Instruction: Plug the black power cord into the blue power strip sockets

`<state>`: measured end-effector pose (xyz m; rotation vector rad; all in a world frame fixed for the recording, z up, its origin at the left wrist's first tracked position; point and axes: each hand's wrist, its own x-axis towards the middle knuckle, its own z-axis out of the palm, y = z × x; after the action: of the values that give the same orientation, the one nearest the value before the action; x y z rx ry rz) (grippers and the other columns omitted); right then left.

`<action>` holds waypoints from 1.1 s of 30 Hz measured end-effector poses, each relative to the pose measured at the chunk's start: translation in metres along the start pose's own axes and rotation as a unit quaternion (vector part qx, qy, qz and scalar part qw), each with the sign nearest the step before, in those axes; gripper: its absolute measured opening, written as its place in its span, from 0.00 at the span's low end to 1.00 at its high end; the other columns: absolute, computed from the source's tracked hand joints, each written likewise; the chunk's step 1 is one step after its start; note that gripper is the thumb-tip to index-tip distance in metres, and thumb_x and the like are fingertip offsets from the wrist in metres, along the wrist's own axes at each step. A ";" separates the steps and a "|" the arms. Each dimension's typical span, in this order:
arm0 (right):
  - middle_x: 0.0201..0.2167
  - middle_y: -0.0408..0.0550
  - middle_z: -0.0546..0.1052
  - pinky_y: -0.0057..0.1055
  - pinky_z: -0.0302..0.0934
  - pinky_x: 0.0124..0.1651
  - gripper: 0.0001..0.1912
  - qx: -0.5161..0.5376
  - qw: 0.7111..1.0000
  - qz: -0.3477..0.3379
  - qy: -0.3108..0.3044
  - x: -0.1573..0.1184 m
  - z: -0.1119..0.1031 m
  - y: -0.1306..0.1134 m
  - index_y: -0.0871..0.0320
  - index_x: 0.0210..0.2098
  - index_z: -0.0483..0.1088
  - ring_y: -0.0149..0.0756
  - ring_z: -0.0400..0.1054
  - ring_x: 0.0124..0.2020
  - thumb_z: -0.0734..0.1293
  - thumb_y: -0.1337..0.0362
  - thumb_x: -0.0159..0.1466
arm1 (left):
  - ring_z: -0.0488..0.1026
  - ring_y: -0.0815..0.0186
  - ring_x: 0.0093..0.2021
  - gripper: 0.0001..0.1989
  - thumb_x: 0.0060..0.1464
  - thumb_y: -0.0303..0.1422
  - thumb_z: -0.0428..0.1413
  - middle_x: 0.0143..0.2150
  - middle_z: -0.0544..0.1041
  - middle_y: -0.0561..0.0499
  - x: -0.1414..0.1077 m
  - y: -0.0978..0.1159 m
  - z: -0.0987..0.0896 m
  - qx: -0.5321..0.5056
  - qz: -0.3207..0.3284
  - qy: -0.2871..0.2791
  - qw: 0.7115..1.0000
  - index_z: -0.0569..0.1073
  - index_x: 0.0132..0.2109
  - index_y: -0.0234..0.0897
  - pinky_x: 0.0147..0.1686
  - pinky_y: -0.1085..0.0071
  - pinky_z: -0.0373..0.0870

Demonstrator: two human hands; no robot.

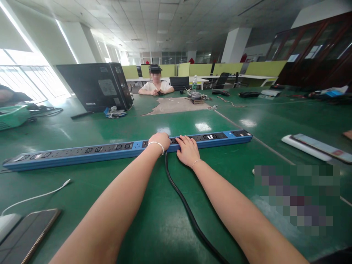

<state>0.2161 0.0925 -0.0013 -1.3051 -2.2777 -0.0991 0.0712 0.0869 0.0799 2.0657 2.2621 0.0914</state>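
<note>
A long blue power strip (110, 153) with black sockets lies across the green table. My left hand (160, 141) is closed at the strip's middle, over the upper end of a black cable (183, 200); the plug end is hidden under my fingers. From there the cable runs down toward the bottom edge between my forearms. Just to the right, my right hand (188, 149) rests on the strip with its fingers spread over the sockets and nothing held in it.
A computer case (95, 86) and gloves (114, 112) stand beyond the strip at left. Phones lie at lower left (33, 236) and right (324, 146). A person (156, 86) sits across the table near a bottle (195, 84). A green basket (12, 117) is far left.
</note>
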 end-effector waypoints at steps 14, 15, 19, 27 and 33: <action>0.59 0.49 0.64 0.41 0.43 0.60 0.26 -0.005 1.000 -0.003 0.002 0.005 -0.003 0.004 0.54 0.56 0.64 0.41 0.52 0.60 0.61 0.65 0.57 | 0.75 0.58 0.44 0.17 0.54 0.32 0.45 0.45 0.78 0.39 -0.001 0.005 0.007 0.001 -0.007 0.017 1.000 0.76 0.44 0.35 0.44 0.65 0.69; 0.59 0.49 0.64 0.41 0.44 0.60 0.26 -0.009 1.000 -0.004 -0.001 0.006 -0.003 0.004 0.54 0.56 0.64 0.42 0.52 0.59 0.61 0.65 0.57 | 0.75 0.58 0.44 0.17 0.55 0.32 0.45 0.44 0.78 0.38 -0.003 0.006 0.008 0.004 -0.004 0.021 1.000 0.75 0.44 0.35 0.44 0.64 0.69; 0.58 0.48 0.64 0.43 0.45 0.58 0.28 -0.022 1.000 -0.006 -0.011 0.009 -0.005 0.005 0.52 0.56 0.64 0.44 0.52 0.58 0.61 0.64 0.55 | 0.75 0.56 0.44 0.17 0.56 0.31 0.44 0.43 0.77 0.36 -0.006 0.007 0.012 0.010 0.006 0.034 0.999 0.74 0.44 0.32 0.44 0.62 0.69; 0.58 0.45 0.65 0.42 0.44 0.58 0.27 -0.018 1.000 0.001 0.003 0.007 -0.002 0.005 0.52 0.56 0.64 0.43 0.53 0.58 0.61 0.62 0.56 | 0.75 0.55 0.45 0.15 0.54 0.30 0.46 0.42 0.78 0.37 0.007 0.005 0.005 -0.023 -0.001 0.021 1.000 0.75 0.42 0.33 0.43 0.64 0.70; 0.59 0.46 0.65 0.41 0.43 0.59 0.28 -0.006 1.000 -0.004 0.004 0.008 -0.001 0.006 0.53 0.56 0.64 0.41 0.53 0.59 0.61 0.63 0.55 | 0.75 0.55 0.45 0.16 0.55 0.29 0.44 0.43 0.77 0.34 0.002 0.007 0.009 -0.047 -0.042 0.025 0.998 0.70 0.47 0.30 0.42 0.64 0.70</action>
<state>0.2180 0.1012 0.0023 -1.2988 -2.2799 -0.1201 0.0791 0.0892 0.0716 1.9403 2.3223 0.2430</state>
